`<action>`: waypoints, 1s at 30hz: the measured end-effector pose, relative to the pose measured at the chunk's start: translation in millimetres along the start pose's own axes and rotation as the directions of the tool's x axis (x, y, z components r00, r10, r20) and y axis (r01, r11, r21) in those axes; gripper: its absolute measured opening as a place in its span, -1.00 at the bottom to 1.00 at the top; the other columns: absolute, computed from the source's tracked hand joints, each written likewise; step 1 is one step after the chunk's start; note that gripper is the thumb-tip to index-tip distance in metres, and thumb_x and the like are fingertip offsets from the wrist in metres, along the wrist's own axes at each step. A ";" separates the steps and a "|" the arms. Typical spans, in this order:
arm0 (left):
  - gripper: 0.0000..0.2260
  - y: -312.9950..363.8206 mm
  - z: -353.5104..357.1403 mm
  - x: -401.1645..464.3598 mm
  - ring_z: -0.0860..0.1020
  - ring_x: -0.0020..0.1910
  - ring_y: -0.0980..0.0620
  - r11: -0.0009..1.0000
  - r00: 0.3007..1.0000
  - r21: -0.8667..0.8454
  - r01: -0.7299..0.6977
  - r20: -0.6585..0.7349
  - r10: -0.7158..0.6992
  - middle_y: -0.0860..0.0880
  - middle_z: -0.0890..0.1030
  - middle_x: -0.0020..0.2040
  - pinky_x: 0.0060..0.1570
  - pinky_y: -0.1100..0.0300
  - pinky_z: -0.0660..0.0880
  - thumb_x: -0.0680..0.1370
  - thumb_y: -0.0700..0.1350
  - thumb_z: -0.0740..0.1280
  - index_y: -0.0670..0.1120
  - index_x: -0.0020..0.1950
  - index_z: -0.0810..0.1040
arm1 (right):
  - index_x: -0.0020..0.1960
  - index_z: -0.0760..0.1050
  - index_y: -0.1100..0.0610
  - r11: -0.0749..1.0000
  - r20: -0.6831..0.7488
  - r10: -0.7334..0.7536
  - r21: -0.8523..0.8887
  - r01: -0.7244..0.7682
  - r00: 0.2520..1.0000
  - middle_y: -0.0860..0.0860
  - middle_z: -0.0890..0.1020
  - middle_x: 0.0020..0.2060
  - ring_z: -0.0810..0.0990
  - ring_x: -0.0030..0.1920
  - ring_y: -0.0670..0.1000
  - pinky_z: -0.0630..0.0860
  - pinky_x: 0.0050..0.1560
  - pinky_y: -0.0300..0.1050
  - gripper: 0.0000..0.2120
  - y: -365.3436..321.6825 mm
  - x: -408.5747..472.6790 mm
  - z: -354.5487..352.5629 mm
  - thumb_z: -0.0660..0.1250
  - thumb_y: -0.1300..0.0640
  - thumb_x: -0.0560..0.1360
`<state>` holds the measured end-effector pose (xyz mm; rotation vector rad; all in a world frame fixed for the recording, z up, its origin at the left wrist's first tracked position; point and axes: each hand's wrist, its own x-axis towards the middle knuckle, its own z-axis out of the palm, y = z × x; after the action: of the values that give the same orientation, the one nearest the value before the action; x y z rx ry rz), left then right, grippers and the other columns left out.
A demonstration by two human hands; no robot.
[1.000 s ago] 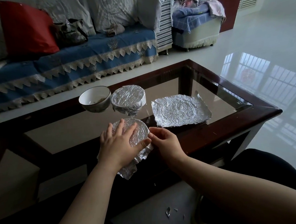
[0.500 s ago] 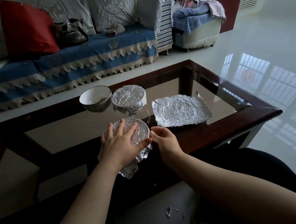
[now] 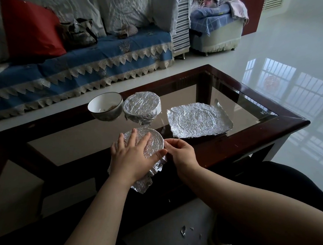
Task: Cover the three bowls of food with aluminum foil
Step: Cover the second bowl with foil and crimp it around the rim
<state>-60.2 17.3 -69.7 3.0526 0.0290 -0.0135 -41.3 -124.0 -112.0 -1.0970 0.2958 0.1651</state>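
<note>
Three bowls stand on the glass coffee table (image 3: 281, 120). The near bowl (image 3: 154, 141) is draped in crumpled aluminum foil. My left hand (image 3: 132, 154) lies flat on top of it with fingers spread. My right hand (image 3: 181, 153) pinches the foil at the bowl's right rim. Behind it a second bowl (image 3: 142, 109) is fully wrapped in foil. To its left an uncovered white bowl (image 3: 105, 106) holds a little food. A loose foil sheet (image 3: 198, 120) with a round imprint lies flat to the right.
A sofa with a blue lace-edged cover (image 3: 78, 67) and a red cushion (image 3: 30, 30) runs behind the table. Small foil scraps (image 3: 183, 232) lie on the floor near my legs. Glossy white floor stretches to the right.
My right hand has shifted slightly along the foil at the near bowl's right rim. The left hand stays pressed on top.
</note>
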 end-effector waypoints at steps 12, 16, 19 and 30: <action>-0.02 1.2 1.5 -0.2 -0.10 0.54 -0.20 1.000 1.000 0.004 0.010 -0.026 -0.010 0.02 -0.06 0.59 0.43 -0.21 -0.08 0.14 0.63 -0.36 0.30 0.51 -0.01 | -0.19 0.66 0.12 0.981 -0.053 -0.054 -0.191 0.043 0.997 0.11 0.71 -0.31 0.58 -0.34 0.03 0.58 -0.11 0.04 -0.88 1.6 -1.7 1.4 0.44 0.31 0.42; 0.00 1.8 1.4 0.0 -0.08 0.53 -0.21 1.000 0.999 0.013 0.023 -0.036 -0.023 0.01 -0.04 0.59 0.43 -0.21 -0.07 0.13 0.63 -0.38 0.29 0.51 -0.01 | -0.17 0.68 0.08 0.975 -0.033 -0.074 -0.213 0.066 0.997 0.09 0.72 -0.27 0.65 -0.26 0.11 0.60 -0.09 0.00 -0.84 -0.6 -4.8 1.1 0.42 0.32 0.43; -0.03 2.2 1.4 0.3 -0.09 0.53 -0.22 0.999 0.999 0.015 0.028 -0.034 -0.028 0.01 -0.05 0.59 0.43 -0.21 -0.06 0.16 0.62 -0.35 0.29 0.51 -0.01 | 0.05 0.67 0.11 0.956 0.002 -0.076 -0.283 0.074 0.997 0.07 0.72 -0.26 0.64 -0.30 0.08 0.59 -0.18 -0.05 -0.70 -1.3 -7.8 -1.1 0.27 0.35 0.44; -0.10 6.6 -2.6 0.2 -0.09 0.53 -0.22 0.996 0.996 -0.015 0.087 -0.003 -0.087 0.00 -0.04 0.59 0.44 -0.22 -0.08 0.23 0.61 -0.26 0.28 0.51 0.05 | 0.35 0.45 0.11 0.791 0.150 -0.319 -0.501 0.351 0.936 -0.05 0.54 0.09 0.47 0.12 -0.20 0.36 0.25 -0.31 -0.67 6.1 -26.2 4.6 0.20 0.14 0.60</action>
<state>-59.9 11.0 -66.6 3.0340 0.1618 -0.0132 -67.1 -116.8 -106.9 -1.6672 -0.0111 -0.0497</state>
